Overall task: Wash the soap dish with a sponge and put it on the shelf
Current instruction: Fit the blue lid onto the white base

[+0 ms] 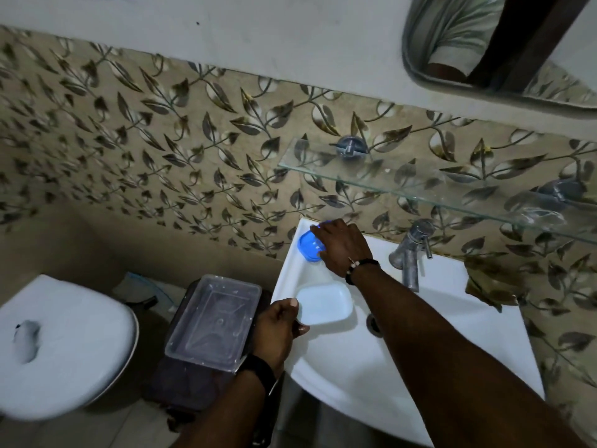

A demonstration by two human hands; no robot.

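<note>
Down over the white sink [420,367], the left hand [277,328] grips the white soap dish [324,302] by its near-left edge, thumb on the rim and fingers curled beneath, so the dish juts out to the right of the hand above the basin. Further back, the right hand [344,245] reaches to the sink's rear-left corner, its fingers closed around a blue round object [307,245] resting there, just beside the wall. Above, the glass shelf [403,182] spans the tap [412,250].
</note>
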